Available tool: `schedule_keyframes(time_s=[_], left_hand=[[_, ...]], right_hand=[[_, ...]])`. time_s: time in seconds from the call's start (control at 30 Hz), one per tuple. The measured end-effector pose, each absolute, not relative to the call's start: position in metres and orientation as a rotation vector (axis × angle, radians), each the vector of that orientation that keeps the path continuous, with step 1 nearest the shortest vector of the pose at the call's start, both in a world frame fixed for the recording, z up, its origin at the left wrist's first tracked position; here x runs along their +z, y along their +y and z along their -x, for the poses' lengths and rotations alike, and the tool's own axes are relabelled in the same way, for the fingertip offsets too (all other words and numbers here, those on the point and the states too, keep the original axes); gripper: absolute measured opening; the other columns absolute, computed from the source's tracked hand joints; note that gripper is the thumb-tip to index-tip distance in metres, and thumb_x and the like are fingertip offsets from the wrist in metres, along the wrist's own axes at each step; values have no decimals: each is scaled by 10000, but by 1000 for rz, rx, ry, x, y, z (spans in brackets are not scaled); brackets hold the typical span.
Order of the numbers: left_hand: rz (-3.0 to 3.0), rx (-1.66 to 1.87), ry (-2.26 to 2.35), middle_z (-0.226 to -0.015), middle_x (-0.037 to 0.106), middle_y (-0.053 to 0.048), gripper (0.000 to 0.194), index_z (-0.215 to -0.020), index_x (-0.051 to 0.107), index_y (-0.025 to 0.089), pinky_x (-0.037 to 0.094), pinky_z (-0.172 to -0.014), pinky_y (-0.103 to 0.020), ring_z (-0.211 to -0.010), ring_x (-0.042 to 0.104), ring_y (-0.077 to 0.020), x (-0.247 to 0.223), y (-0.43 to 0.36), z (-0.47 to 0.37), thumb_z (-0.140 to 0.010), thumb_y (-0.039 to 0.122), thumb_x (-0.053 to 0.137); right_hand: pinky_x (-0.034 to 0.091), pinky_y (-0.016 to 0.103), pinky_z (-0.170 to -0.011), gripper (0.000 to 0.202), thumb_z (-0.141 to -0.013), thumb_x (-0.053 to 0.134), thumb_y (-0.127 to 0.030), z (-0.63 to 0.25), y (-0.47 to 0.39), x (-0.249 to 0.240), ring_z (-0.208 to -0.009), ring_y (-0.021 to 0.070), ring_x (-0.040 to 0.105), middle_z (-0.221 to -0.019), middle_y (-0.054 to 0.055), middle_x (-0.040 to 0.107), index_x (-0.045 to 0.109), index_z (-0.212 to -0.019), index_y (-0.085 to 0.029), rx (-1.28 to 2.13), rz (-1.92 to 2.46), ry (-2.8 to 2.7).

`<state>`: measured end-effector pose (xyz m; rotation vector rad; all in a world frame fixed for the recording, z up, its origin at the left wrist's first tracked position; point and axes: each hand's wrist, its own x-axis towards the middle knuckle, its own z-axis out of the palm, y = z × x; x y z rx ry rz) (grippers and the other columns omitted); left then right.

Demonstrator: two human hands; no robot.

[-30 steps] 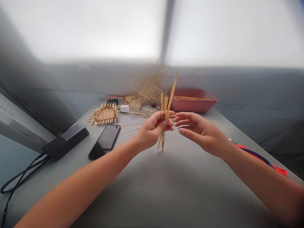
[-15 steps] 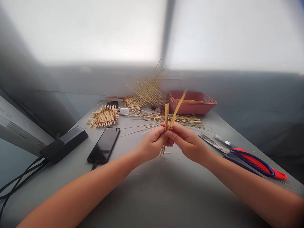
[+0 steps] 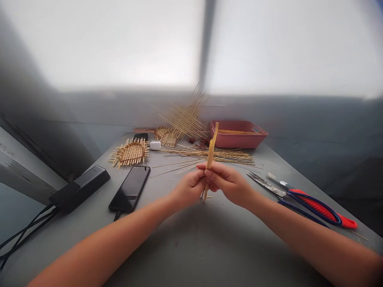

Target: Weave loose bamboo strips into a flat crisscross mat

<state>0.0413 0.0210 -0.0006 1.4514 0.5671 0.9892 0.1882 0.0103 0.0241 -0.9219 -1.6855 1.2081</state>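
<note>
Between my two hands, above the middle of the table, stands a small bundle of flat bamboo strips [image 3: 211, 153], nearly upright. My left hand [image 3: 190, 185] is closed round its lower part. The thumb and fingers of my right hand [image 3: 225, 177] pinch the same bundle from the right. One strip reaches higher than the others, and short ends stick out below the fingers. Beyond my hands lies a spread of long thin bamboo strips [image 3: 233, 154]. Which strips each hand grips is partly hidden by the fingers.
At the back stand a pink basket [image 3: 239, 139] and a loose woven lattice [image 3: 187, 119]. A woven piece [image 3: 131, 152], a white case [image 3: 155, 145], a phone [image 3: 130, 189] and a black power bank [image 3: 85, 187] lie left. Blue-handled scissors [image 3: 311, 203] and a red-handled knife [image 3: 347, 221] lie right.
The strip in my right hand has swung left, from slanting apart to lying almost against the others. The whole scene sits slightly lower in view.
</note>
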Motion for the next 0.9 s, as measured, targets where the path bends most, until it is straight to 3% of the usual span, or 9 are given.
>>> schedule_keyframes(time_s=[0.1, 0.27, 0.47, 0.67, 0.77, 0.9], left_hand=[[-1374, 944, 595, -743, 628, -33, 355, -864, 584, 167, 549, -662, -334, -657, 641, -159, 7, 19, -39, -838, 521, 593], [-1033, 969, 800, -808, 658, -30, 128, -903, 548, 173, 569, -637, -295, -671, 669, -139, 13, 21, -23, -933, 289, 502], [-848, 1022, 896, -863, 658, -31, 109, -956, 526, 177, 589, -645, -310, -692, 671, -127, 3, 24, -7, -961, 219, 425], [-795, 903, 902, -841, 679, -50, 110, -951, 544, 163, 591, -620, -324, -669, 679, -143, -5, 12, -12, -951, 202, 441], [-764, 865, 912, -830, 682, -46, 103, -940, 551, 166, 589, -620, -319, -662, 679, -140, -8, 8, -12, -945, 208, 458], [-737, 877, 928, -823, 684, -46, 84, -930, 566, 169, 589, -621, -321, -657, 680, -144, -5, 8, -9, -928, 220, 500]], right_hand=[[427, 285, -522, 418, -852, 545, -534, -193, 14, 26, -531, 117, 453, -610, -42, 463, 628, -1051, -176, 1270, 933, -1660], [447, 310, -673, 258, -845, 565, -428, -213, 27, 19, -712, 167, 560, -751, 22, 630, 666, -808, -194, 898, 1194, -1975], [451, 277, -668, 58, -774, 656, -243, -220, 29, -6, -718, 164, 583, -786, 23, 650, 694, -791, -202, 792, 1281, -2436], [440, 324, -718, 107, -803, 576, -179, -224, 40, -11, -771, 203, 578, -795, 64, 650, 660, -736, -179, 547, 1478, -2332], [451, 358, -769, 100, -809, 567, -216, -242, 52, -3, -844, 236, 597, -886, 87, 673, 659, -786, -184, 425, 1604, -2235], [453, 429, -906, 282, -891, 460, -310, -262, 56, -1, -1048, 297, 611, -1118, 137, 675, 655, -1049, -182, 342, 1752, -2135]])
